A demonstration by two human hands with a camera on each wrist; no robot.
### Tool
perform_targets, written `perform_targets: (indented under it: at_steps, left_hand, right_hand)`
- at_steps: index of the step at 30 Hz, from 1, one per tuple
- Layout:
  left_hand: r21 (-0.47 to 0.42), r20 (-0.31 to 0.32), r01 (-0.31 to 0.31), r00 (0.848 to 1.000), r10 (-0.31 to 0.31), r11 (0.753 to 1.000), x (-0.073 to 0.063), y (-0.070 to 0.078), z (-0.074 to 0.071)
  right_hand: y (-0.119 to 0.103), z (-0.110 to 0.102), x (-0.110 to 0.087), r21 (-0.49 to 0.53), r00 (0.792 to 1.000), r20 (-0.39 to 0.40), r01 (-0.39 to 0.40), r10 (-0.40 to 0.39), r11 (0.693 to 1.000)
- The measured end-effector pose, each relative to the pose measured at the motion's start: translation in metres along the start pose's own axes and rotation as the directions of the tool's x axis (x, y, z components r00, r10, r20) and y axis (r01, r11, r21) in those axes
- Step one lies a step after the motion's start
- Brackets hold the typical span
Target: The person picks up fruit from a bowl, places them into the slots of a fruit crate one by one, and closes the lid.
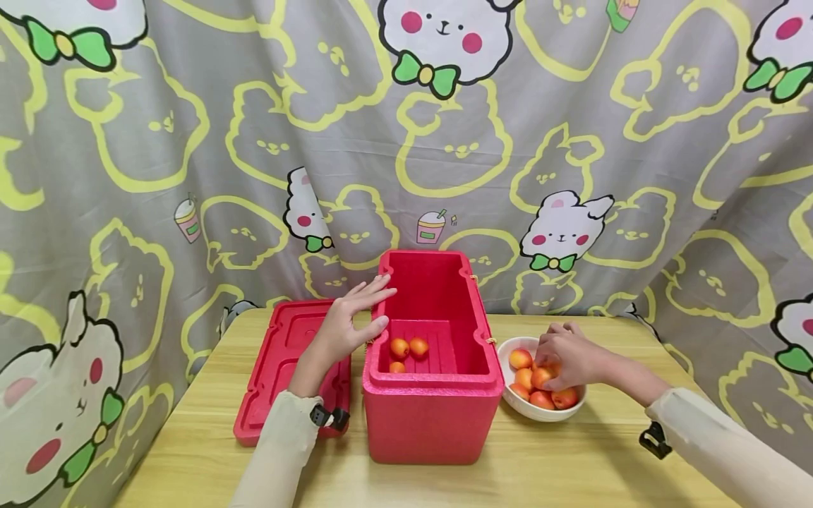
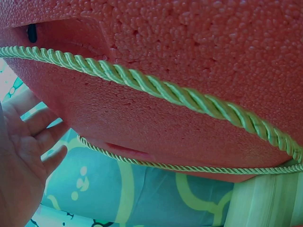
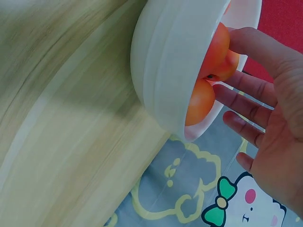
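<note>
A red foam box (image 1: 432, 423) stands uncovered, with a few orange apricots (image 1: 418, 347) on its floor. My left hand (image 1: 346, 321) is at the box's left rim, fingers extended; the left wrist view shows that hand (image 2: 28, 146) beside the box wall and its twisted cord (image 2: 165, 92). To the right of the box, a white bowl (image 1: 540, 411) holds several orange-red apricots (image 1: 542, 400). Reaching into it from above, my right hand (image 1: 571, 356) has thumb and fingers about an apricot (image 3: 230, 65); its fingertips are partly hidden behind the fruit.
The red lid (image 1: 279, 374) lies flat on the wooden table (image 1: 559, 466), left of the box and partly under my left forearm. A grey cartoon-print curtain (image 1: 356, 141) hangs behind the table and along its sides.
</note>
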State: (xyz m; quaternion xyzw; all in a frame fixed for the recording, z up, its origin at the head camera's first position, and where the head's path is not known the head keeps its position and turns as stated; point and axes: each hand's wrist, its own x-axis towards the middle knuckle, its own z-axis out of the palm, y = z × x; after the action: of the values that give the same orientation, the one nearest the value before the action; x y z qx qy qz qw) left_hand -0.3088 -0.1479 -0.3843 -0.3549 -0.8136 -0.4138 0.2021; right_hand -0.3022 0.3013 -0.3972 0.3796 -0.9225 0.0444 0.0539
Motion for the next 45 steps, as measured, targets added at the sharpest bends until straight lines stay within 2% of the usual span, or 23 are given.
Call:
perform_targets:
  at_steps: [6,14,19,27,34,39,45]
  left_hand:
    - [0.002,0.002,0.007,1.000,-0.007,1.000,0.000,-0.001,0.001]
    - [-0.006,0.010,0.021,1.000,-0.021,1.000,-0.003,-0.002,0.003]
    - [-0.014,0.014,0.024,1.000,-0.024,1.000,-0.003,-0.002,0.004]
    - [-0.013,0.005,0.003,1.000,-0.003,1.000,-0.002,-0.001,0.005]
    - [-0.012,0.003,0.008,1.000,-0.008,1.000,-0.002,-0.001,0.004]
    - [-0.010,-0.003,-0.003,1.000,0.003,1.000,-0.002,-0.001,0.003]
    - [-0.003,-0.007,-0.010,1.000,0.010,1.000,-0.001,-0.001,0.001]
  right_hand:
    - [0.000,0.004,0.002,0.026,1.000,-0.002,-0.007,0.007,1.000]
    - [-0.001,0.009,0.006,0.021,0.999,-0.051,0.012,-0.011,1.000]
    - [-0.003,0.011,0.009,0.033,0.998,-0.065,-0.003,0.005,0.999]
    - [-0.005,0.002,0.016,0.101,0.988,-0.150,-0.018,0.033,0.995]
    - [-0.003,-0.015,0.026,0.131,0.968,-0.245,-0.021,0.053,0.991]
    - [0.001,-0.028,0.035,0.145,0.945,-0.318,-0.022,0.068,0.989]
    - [0.003,-0.049,0.046,0.199,0.913,-0.406,0.039,0.046,0.979]
